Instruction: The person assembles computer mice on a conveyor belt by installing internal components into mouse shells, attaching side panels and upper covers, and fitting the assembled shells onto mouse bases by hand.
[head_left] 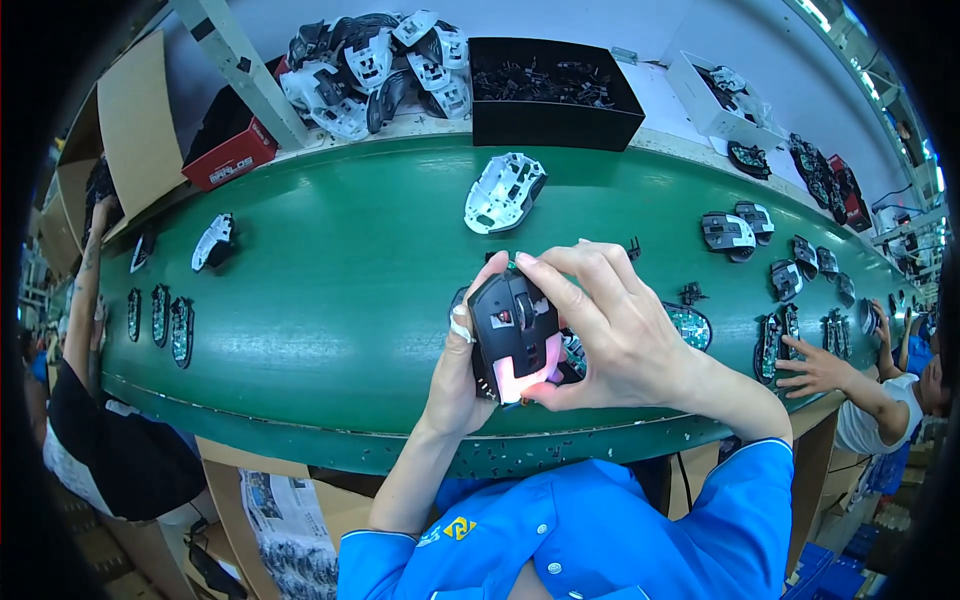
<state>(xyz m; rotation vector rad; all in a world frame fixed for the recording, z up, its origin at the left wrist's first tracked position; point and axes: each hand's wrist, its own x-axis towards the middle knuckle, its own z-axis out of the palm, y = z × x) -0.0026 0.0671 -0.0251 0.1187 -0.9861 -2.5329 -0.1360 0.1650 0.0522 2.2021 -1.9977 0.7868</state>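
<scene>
In front of my chest I hold a black computer mouse (520,318) above the green bench (330,300). White and pinkish light shows at its near end. My left hand (452,390) is wrapped around its left side, with something white around one finger. My right hand (635,330) is closed on its right side, fingertips at the far end and thumb near the glowing end. Under the hands, parts of other pieces are mostly hidden. Beyond the mouse lies a white-and-black mouse shell (500,197). Right of my right hand lie a green circuit board (690,326) and a small black part (692,293).
Behind the bench stand a pile of mouse shells (370,65) and a black box (555,125) of small parts. Circuit boards (181,330) and a shell (213,242) lie left. Several mice (728,235) lie right, near a co-worker's hand (815,370). Another co-worker's arm (83,290) reaches in left.
</scene>
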